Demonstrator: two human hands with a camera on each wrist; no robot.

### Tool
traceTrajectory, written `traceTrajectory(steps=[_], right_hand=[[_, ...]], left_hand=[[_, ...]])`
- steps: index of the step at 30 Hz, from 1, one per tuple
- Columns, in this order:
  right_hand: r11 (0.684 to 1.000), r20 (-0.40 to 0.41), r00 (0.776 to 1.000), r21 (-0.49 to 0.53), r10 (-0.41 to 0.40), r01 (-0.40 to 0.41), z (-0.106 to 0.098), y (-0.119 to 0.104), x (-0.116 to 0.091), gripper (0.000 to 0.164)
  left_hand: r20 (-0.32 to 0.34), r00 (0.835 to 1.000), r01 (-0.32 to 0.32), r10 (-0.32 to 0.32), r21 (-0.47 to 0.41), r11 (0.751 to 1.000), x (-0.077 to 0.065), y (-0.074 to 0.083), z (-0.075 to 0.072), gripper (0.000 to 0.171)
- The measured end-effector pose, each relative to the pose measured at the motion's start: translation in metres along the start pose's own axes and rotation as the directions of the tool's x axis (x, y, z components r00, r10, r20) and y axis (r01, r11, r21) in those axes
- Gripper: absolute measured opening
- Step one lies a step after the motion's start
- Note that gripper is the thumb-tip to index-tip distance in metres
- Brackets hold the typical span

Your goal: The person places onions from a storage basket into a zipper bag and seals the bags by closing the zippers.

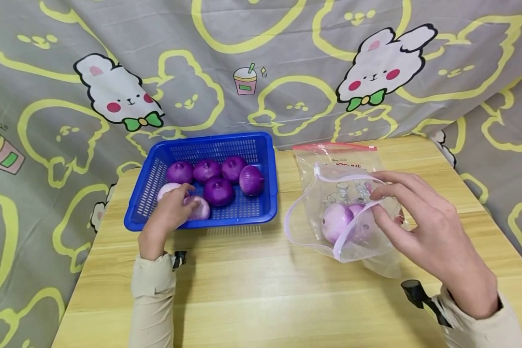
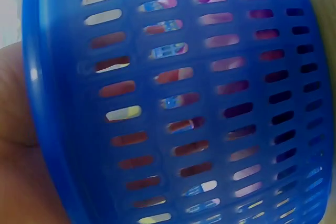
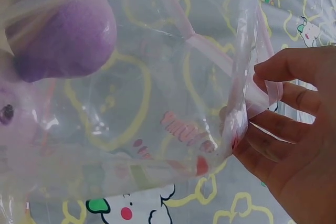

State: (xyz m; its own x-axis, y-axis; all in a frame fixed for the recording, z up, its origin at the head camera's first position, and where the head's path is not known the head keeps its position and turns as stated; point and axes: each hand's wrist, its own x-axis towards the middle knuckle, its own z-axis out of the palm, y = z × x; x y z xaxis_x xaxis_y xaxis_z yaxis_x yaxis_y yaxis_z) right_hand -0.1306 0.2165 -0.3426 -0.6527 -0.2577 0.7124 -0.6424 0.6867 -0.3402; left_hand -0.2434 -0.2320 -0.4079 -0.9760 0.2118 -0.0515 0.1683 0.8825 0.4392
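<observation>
In the head view, my left hand [image 1: 167,215] reaches over the near left corner of a blue plastic basket [image 1: 261,215]. Its fingers and thumb grip a pale purple onion [image 1: 200,210]; another pale onion [image 1: 166,190] lies beside the hand. Several dark purple onions [image 1: 219,192] sit further inside. My right hand [image 1: 426,224] pinches the lilac rim of a clear zip bag [image 1: 302,239], whose mouth gapes. Two onions [image 1: 336,222] lie in this bag. The right wrist view shows the right hand's [image 3: 294,129] fingertips and thumb on the rim. Basket slots [image 2: 184,103] mostly hide the left hand.
Behind the open bag lies a printed clear bag with a red zip edge [image 1: 317,146]. Basket and bags rest on a light wooden table [image 1: 261,295]. A grey cartoon-patterned cloth [image 1: 287,63] hangs along the back and sides.
</observation>
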Motion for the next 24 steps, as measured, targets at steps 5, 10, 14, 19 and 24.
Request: traceTrajectory(steps=[5, 10, 14, 19, 24], right_hand=[[1.000, -0.005, 1.000, 0.006, -0.007, 0.007, 0.001, 0.000, 0.001, 0.026], [1.000, -0.008, 1.000, 0.016, -0.019, 0.019, 0.002, -0.001, 0.002, 0.025], [1.000, 0.003, 1.000, 0.018, -0.021, 0.021, 0.003, -0.001, 0.001, 0.024], [0.999, 0.021, 0.999, 0.025, -0.030, 0.030, 0.006, -0.002, 0.001, 0.022], [1.000, 0.030, 0.999, 0.024, -0.019, 0.018, 0.006, -0.002, 0.000, 0.022]], left_hand=[[0.006, 1.000, 0.009, -0.009, 0.023, 1.000, 0.002, -0.001, 0.006, 0.044], [-0.002, 0.999, 0.048, -0.048, 0.040, 0.998, 0.001, 0.003, 0.007, 0.047], [-0.022, 0.999, 0.046, -0.045, 0.026, 0.999, 0.000, 0.004, 0.006, 0.047], [-0.015, 0.999, 0.045, -0.045, 0.008, 0.999, -0.003, 0.008, 0.005, 0.048], [0.009, 0.997, 0.070, -0.070, 0.017, 0.997, -0.005, 0.012, 0.002, 0.056]])
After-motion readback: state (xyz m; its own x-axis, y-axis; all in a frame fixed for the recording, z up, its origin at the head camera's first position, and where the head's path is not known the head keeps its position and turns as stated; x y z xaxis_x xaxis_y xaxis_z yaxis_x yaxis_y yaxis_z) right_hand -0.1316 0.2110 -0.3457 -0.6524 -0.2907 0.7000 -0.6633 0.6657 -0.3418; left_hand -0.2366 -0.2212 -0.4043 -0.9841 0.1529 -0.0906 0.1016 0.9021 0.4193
